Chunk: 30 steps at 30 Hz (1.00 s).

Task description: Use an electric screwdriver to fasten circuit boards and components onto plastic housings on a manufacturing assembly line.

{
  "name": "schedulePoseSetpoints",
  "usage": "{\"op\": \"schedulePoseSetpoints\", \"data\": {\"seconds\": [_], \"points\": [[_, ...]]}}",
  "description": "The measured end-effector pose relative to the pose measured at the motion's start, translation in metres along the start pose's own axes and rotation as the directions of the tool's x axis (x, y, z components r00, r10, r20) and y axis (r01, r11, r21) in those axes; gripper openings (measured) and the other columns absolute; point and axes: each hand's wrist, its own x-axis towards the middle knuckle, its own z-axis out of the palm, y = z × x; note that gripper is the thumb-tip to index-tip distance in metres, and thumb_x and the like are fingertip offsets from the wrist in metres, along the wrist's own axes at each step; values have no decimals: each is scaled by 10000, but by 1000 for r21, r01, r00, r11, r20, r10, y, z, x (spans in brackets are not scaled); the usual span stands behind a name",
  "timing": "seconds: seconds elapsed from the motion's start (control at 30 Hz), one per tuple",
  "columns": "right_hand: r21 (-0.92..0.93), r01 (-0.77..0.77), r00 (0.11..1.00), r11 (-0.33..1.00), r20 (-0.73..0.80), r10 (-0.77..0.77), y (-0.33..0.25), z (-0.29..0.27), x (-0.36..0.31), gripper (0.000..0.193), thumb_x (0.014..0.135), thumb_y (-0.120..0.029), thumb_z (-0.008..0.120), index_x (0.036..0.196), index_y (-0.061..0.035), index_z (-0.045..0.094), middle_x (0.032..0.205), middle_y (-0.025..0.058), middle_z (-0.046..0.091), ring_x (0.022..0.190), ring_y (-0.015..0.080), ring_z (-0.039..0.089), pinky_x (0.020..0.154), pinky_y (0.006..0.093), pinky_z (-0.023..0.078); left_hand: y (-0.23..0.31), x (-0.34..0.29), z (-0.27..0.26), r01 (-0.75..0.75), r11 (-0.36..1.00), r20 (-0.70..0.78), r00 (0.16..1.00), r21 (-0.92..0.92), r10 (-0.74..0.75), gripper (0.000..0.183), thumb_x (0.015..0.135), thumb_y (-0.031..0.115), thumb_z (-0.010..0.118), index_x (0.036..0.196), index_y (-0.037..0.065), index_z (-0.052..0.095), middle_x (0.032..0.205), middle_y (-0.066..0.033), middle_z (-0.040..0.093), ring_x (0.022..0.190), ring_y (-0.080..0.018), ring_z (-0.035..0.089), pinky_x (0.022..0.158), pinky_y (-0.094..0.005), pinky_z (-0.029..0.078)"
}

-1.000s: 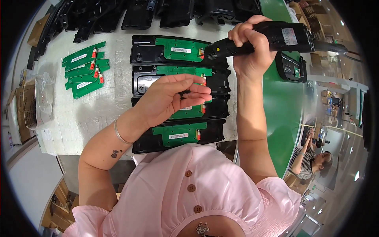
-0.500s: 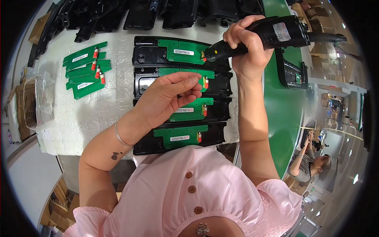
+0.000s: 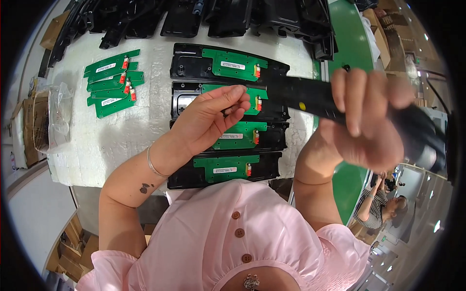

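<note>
My right hand [image 3: 364,128], blurred by motion, is wrapped round a black electric screwdriver [image 3: 313,94] with a yellow dot. Its front end points left, close to the right edge of the upper panels; the bit cannot be made out. Four-sided black plastic panels [image 3: 187,65] lie in a column, each bearing a green circuit board [image 3: 242,60] with a white label and a red-and-white connector [image 3: 257,71]. Above the second panel from the top hovers my left hand [image 3: 206,114], thumb and fingers pinched together. Whatever it holds is hidden or too small to name.
Several loose green circuit boards [image 3: 109,94] overlap on the white padded surface [image 3: 145,126] at left, near a clear plastic bag [image 3: 58,116]. Black plastic housings [image 3: 228,19] line the far edge. A green surface [image 3: 347,43] runs along the right. Another person [image 3: 374,206] is at far right.
The screwdriver has left the top board's connector and swung right and toward me with my right hand. My left hand stays pinched in nearly the same place. The view has shifted slightly.
</note>
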Motion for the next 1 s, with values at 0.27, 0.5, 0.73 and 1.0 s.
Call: {"op": "schedulePoseSetpoints", "data": {"seconds": [0.27,0.5,0.73,1.0], "points": [[-24,-32,999,999,36,33,-5,12,-4,340,648,-107,504,983,-95,448,581,-63,439,521,53,451,554,218,325,-1,-3,-4,40,992,63,997,-116,-33,179,855,194,535,924,31,559,853,-33,582,753,-72,573,696,-178,496],[-63,-56,931,996,-364,29,50,8,0,271,667,-35,570,913,-35,457,590,19,433,451,118,415,467,267,371,-8,-6,11,159,977,-126,976,-145,-177,387,916,257,391,1085,-84,462,1086,-178,520,1041,-275,516,913,-301,427],[-181,-173,888,968,-454,74,78,-8,7,184,658,-25,446,837,15,463,564,61,416,469,146,373,519,321,370,-4,-6,9,51,986,-16,999,160,-49,268,907,163,414,1064,-39,493,1009,-153,562,938,-215,569,814,-258,480],[-180,-175,919,968,-381,96,82,-7,7,157,666,-13,435,821,4,459,547,60,409,468,146,377,512,317,365,-4,-8,8,82,966,-13,997,244,-81,161,874,161,500,949,26,546,907,-64,596,818,-117,588,702,-196,487]]}}
